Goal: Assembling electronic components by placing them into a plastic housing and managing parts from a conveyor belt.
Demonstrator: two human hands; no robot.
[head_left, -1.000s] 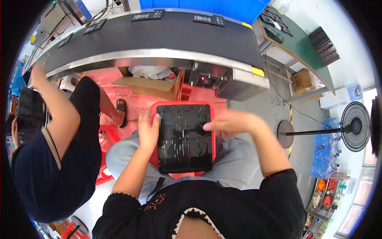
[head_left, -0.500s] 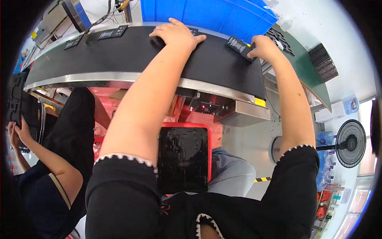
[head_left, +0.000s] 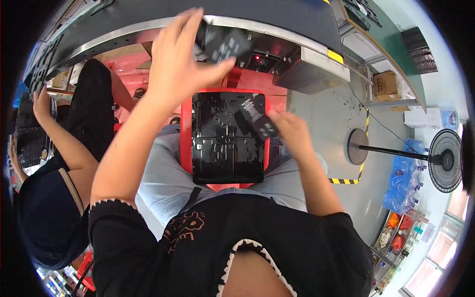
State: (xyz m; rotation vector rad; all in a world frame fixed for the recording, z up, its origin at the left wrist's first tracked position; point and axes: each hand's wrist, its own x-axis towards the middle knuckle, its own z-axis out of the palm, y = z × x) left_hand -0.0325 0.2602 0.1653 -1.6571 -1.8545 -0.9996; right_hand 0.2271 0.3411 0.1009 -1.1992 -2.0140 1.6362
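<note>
My left hand (head_left: 183, 64) is raised at the conveyor's near edge, its thumb and fingers around a black flat part with white print (head_left: 227, 45); this part is smeared by motion. Lower and to the right, my right hand (head_left: 293, 129) pinches a second black flat part with white print (head_left: 257, 119) by its right side. That part hangs tilted over the right half of a black moulded plastic tray (head_left: 217, 163). The tray, with shaped recesses, lies on a red support (head_left: 186, 148) between my knees. Whether the second part touches the tray, I cannot tell.
The dark conveyor belt (head_left: 277, 12) runs across the far side, with a metal box (head_left: 314, 72) below its edge. At the left, another person's hand (head_left: 43, 103) holds a black tray. A standing fan (head_left: 444, 159) and wrapped blue bottles (head_left: 400, 183) are at the right.
Both hands have come back from the belt towards me, each carrying a black printed part. My right hand is now over the tray. The view has tipped down.
</note>
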